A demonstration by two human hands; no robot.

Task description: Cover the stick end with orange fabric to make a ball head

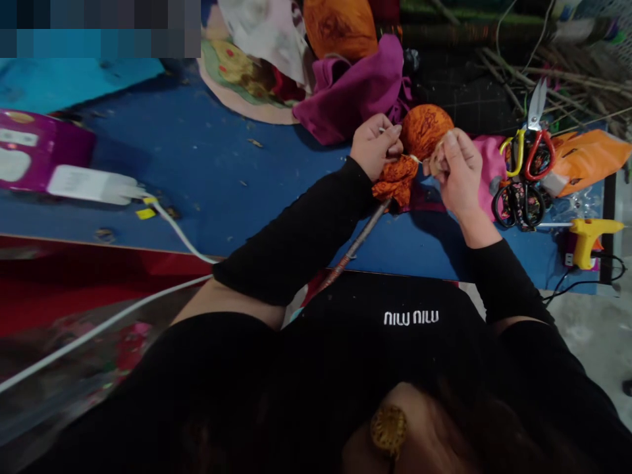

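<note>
An orange ball wrapped in patterned cloth (427, 131) lies at the table's far side, between my hands. Its cloth gathers into a narrow neck and flares into a ruffle (397, 181). A long thin stick (358, 242) runs from the ruffle toward my lap. Pale string (416, 159) crosses the neck. My left hand (376, 146) is closed at the left of the neck, fingers pinched on what looks like an end of the string. My right hand (460, 168) pinches the string on the other side, with a small tan bundle in its fingers.
Scissors with red and yellow handles (537, 122) and black-handled scissors (519, 205) lie right of my hands. A yellow glue gun (587, 240) sits at the right edge of the blue table (237, 191). Purple cloth (353, 92) is behind. A white power strip (93, 184) is left.
</note>
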